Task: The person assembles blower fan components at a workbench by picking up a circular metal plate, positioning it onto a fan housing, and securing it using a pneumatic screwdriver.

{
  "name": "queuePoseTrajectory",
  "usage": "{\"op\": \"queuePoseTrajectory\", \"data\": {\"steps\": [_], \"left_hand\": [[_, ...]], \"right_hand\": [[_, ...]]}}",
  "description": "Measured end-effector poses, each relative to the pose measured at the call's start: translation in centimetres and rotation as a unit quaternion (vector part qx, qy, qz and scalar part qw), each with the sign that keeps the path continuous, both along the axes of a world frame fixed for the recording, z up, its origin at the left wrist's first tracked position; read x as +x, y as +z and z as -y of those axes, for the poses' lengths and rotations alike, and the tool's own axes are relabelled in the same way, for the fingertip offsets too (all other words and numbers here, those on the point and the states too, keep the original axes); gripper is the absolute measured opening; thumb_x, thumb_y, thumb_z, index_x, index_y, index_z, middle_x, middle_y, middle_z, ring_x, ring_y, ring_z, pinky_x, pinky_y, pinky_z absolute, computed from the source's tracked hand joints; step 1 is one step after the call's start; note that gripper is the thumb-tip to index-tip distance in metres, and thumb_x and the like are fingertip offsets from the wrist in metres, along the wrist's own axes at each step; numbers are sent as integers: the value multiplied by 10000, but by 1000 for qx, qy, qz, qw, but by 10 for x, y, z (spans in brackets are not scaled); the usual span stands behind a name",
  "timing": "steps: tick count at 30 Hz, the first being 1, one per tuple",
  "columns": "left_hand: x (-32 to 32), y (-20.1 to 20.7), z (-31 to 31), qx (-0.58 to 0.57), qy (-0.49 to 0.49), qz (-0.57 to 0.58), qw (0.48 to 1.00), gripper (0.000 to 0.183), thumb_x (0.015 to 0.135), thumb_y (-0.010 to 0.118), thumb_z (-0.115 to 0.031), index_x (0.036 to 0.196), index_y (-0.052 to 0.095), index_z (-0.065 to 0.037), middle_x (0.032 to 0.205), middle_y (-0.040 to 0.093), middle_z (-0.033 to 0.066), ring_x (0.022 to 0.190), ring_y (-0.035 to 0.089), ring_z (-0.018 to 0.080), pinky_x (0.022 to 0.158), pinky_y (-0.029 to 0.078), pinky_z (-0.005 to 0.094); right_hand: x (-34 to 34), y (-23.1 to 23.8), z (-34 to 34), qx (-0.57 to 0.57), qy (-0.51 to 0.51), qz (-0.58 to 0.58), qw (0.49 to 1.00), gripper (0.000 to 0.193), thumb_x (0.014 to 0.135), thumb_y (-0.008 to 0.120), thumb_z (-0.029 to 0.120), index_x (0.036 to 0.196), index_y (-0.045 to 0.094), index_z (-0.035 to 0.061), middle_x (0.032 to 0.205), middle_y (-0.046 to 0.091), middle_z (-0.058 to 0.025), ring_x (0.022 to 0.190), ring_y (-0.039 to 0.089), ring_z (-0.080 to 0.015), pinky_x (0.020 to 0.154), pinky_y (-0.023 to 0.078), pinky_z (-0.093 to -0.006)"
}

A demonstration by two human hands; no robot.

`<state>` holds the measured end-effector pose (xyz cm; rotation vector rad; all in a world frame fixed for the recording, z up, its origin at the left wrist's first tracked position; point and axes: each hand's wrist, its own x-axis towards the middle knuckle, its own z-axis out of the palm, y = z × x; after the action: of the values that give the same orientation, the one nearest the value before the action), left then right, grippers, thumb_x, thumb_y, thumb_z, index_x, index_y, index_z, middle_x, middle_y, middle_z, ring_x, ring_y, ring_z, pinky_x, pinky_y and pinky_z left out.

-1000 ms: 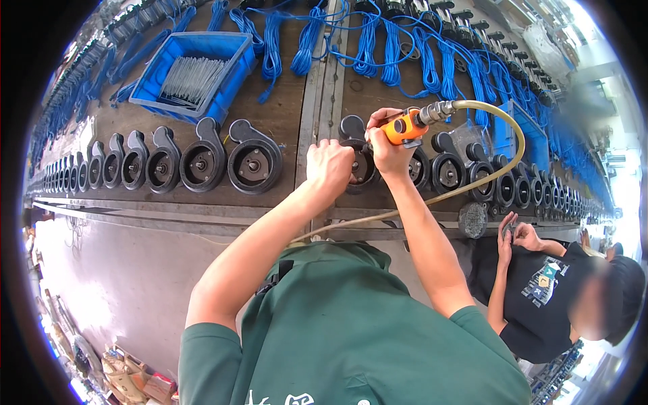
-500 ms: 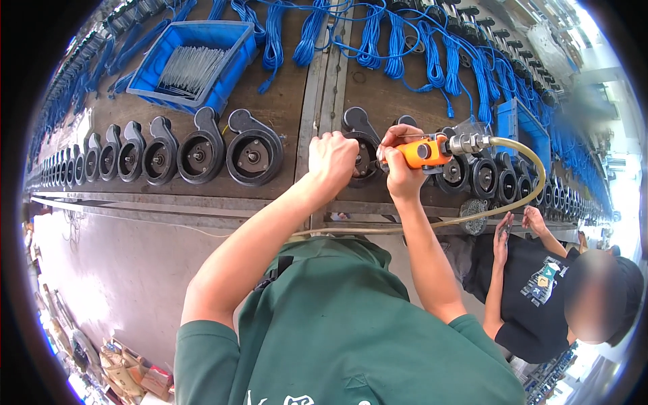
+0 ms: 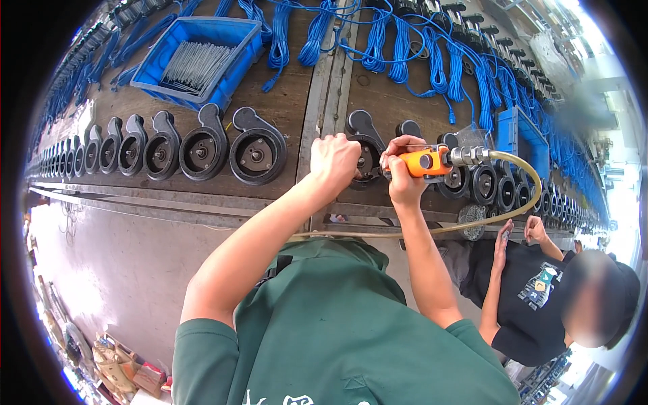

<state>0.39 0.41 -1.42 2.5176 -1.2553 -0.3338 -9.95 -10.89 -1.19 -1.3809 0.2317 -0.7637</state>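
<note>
My right hand (image 3: 403,177) is wrapped round an orange air tool (image 3: 426,163), which lies nearly level with a metal coupling and a clear yellowish hose at its right end. The tool's left end is at the right side of a black round housing (image 3: 368,160) with a curved spout. At that housing's left side is my left hand (image 3: 333,164), its fingers curled in and the fingertips close to the housing's inside. Whatever the left fingers grip is hidden behind the hand. Another black housing (image 3: 258,155) stands to the left, its metal centre facing me.
Similar housings line the bench edge (image 3: 169,201) on both sides. Behind them are a blue bin (image 3: 177,96) of thin metal rods, a second blue bin (image 3: 523,138) and bundled blue cables (image 3: 374,47). The air hose (image 3: 520,210) loops before the bench. A co-worker (image 3: 523,283) is at right.
The view has shifted slightly, so the bench things sit a little differently. My two hands and the orange tool stay almost in the same place at the housing.
</note>
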Motion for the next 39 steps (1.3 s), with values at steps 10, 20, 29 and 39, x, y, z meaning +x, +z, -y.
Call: {"op": "queuePoseTrajectory", "data": {"steps": [10, 20, 29, 39], "left_hand": [[2, -5, -1, -6, -3, 14, 1000, 364, 626, 867, -341, 797, 702, -65, 894, 683, 137, 906, 685, 330, 770, 527, 459], [-41, -28, -24, -233, 254, -130, 930, 655, 822, 731, -185, 1381, 447, 6, 1244, 552, 210, 1146, 566, 401, 986, 470, 452], [-47, -64, -9, -235, 318, -368, 841, 611, 865, 596, -165, 1359, 352, 99, 1207, 555, 345, 1060, 607, 480, 947, 495, 494], [-53, -65, -7, -273, 329, -372, 824, 450, 883, 569, -151, 1273, 403, 0, 1163, 556, 345, 1005, 608, 496, 889, 490, 536]], "right_hand": [[-4, -18, -3, -94, 38, -11, 995, 245, 859, 537, -53, 1092, 517, 22, 897, 572, -62, 733, 560, -110, 654, 489, -240], [24, 2, 13, -41, -18, 31, 999, 270, 834, 504, -43, 1100, 529, -6, 876, 592, -88, 674, 570, -142, 631, 475, -255], [45, -8, 22, -37, -15, 8, 999, 246, 829, 518, -32, 1073, 545, -7, 866, 594, -87, 682, 581, -146, 635, 487, -260], [58, -7, 22, -14, 6, 17, 1000, 207, 794, 586, -64, 995, 559, -20, 813, 624, -79, 656, 609, -118, 601, 509, -238]]}}
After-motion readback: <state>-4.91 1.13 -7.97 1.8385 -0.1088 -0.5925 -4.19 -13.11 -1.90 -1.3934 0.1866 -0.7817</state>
